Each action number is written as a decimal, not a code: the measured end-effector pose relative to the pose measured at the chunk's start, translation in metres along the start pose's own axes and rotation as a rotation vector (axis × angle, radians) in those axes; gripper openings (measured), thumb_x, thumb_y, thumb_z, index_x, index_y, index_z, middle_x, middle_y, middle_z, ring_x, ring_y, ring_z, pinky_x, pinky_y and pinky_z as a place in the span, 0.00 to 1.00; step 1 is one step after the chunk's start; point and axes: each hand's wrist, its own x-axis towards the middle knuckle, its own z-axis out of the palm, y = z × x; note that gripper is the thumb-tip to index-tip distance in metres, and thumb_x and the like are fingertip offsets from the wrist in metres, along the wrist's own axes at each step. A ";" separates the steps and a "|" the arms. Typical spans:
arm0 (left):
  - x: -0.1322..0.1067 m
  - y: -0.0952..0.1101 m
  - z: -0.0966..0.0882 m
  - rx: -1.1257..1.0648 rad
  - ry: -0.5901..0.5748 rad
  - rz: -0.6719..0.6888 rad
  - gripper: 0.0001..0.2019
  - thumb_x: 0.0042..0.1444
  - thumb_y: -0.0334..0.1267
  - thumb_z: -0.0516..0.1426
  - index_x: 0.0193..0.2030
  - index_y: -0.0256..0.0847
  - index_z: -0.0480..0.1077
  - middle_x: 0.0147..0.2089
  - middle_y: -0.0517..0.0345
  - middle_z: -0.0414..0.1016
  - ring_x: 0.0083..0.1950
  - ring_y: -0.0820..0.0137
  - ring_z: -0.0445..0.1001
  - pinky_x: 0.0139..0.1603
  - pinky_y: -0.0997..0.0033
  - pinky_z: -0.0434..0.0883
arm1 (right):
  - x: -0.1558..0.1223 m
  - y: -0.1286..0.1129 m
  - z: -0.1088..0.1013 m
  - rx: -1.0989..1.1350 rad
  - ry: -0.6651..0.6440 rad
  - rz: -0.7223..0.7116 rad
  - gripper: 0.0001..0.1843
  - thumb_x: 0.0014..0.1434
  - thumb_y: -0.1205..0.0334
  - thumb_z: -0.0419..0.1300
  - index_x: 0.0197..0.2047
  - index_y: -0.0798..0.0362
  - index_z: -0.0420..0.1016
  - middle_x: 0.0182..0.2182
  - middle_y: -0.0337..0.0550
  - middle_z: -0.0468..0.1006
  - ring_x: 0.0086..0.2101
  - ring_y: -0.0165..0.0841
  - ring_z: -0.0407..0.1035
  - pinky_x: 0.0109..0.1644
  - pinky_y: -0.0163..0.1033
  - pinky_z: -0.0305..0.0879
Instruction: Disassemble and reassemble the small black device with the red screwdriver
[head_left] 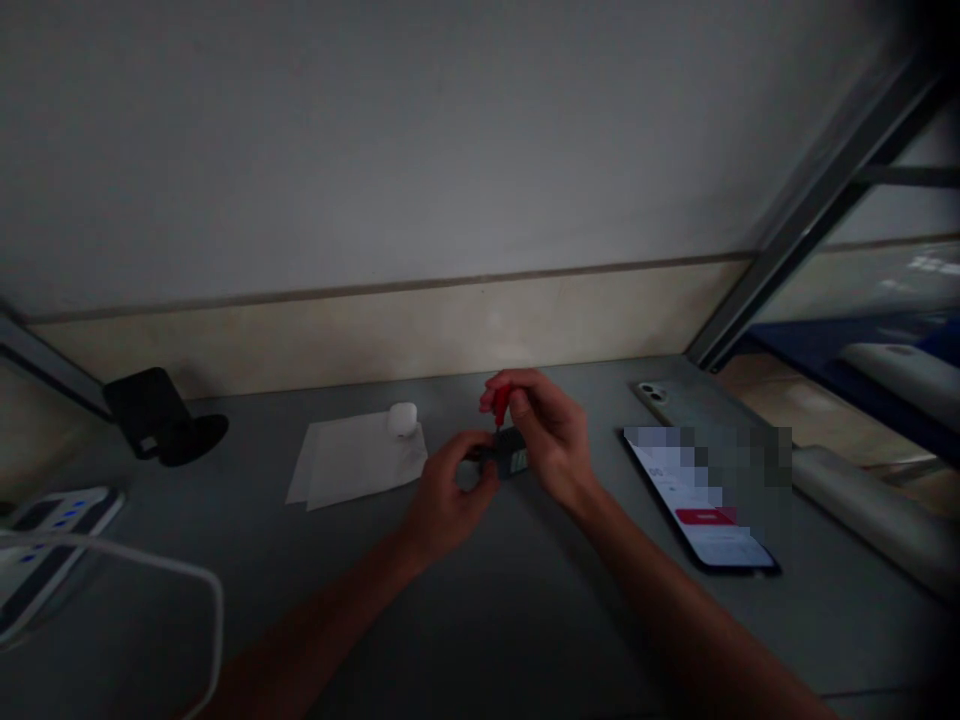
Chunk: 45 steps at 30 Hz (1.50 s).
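Note:
In the middle of the grey table, my left hand (pixel 454 485) is closed on a small dark block-like device (pixel 512 455) with a pale label on its side. My right hand (pixel 551 430) grips a red-handled screwdriver (pixel 502 402), held upright with its tip down at the top of the dark device. The contact point is too small and dim to make out. Fingers of both hands hide part of the device.
Papers (pixel 352 465) and a white earbud case (pixel 403 419) lie left of my hands. Farther left are a black stand (pixel 154 410), a white device (pixel 56 550) and a white cable (pixel 172 563). At right lie a lit tablet (pixel 697 515) and a phone (pixel 667 400). A wall (pixel 465 325) rises behind.

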 end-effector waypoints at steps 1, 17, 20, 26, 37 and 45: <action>0.000 0.001 0.000 -0.003 -0.009 -0.004 0.11 0.61 0.30 0.56 0.49 0.42 0.72 0.47 0.53 0.78 0.48 0.66 0.77 0.52 0.65 0.73 | 0.000 -0.003 -0.001 -0.048 -0.005 -0.030 0.09 0.69 0.60 0.55 0.46 0.48 0.77 0.38 0.43 0.76 0.37 0.34 0.72 0.40 0.41 0.70; -0.001 0.000 -0.001 0.000 -0.052 -0.019 0.12 0.61 0.27 0.54 0.49 0.41 0.70 0.47 0.53 0.76 0.48 0.66 0.75 0.53 0.65 0.71 | -0.008 -0.017 -0.008 -0.222 -0.155 -0.032 0.15 0.67 0.69 0.54 0.54 0.47 0.71 0.45 0.43 0.80 0.41 0.34 0.76 0.45 0.42 0.73; -0.001 0.000 0.000 0.008 -0.055 -0.026 0.12 0.62 0.28 0.54 0.51 0.41 0.70 0.47 0.53 0.76 0.48 0.66 0.74 0.52 0.64 0.70 | -0.007 -0.018 -0.009 -0.216 -0.233 -0.046 0.14 0.69 0.67 0.52 0.54 0.48 0.71 0.47 0.46 0.78 0.44 0.35 0.74 0.47 0.43 0.72; -0.001 0.001 0.000 0.006 -0.037 -0.047 0.09 0.62 0.29 0.55 0.48 0.40 0.70 0.45 0.54 0.77 0.47 0.66 0.74 0.51 0.65 0.70 | -0.007 -0.017 -0.008 -0.304 -0.096 -0.134 0.12 0.65 0.69 0.57 0.48 0.49 0.77 0.39 0.43 0.73 0.39 0.34 0.71 0.43 0.42 0.70; -0.003 0.001 0.000 0.012 -0.048 -0.045 0.12 0.63 0.29 0.54 0.52 0.41 0.69 0.47 0.54 0.76 0.49 0.67 0.74 0.53 0.66 0.69 | -0.006 -0.019 -0.007 -0.258 -0.071 -0.103 0.13 0.64 0.71 0.56 0.47 0.49 0.78 0.38 0.43 0.75 0.38 0.34 0.72 0.43 0.41 0.71; -0.002 0.004 -0.001 0.015 -0.054 -0.051 0.09 0.64 0.31 0.54 0.50 0.40 0.68 0.46 0.54 0.75 0.47 0.67 0.74 0.52 0.67 0.69 | -0.007 -0.023 -0.008 -0.278 -0.094 -0.131 0.10 0.65 0.68 0.58 0.46 0.49 0.79 0.42 0.45 0.76 0.41 0.35 0.72 0.45 0.43 0.71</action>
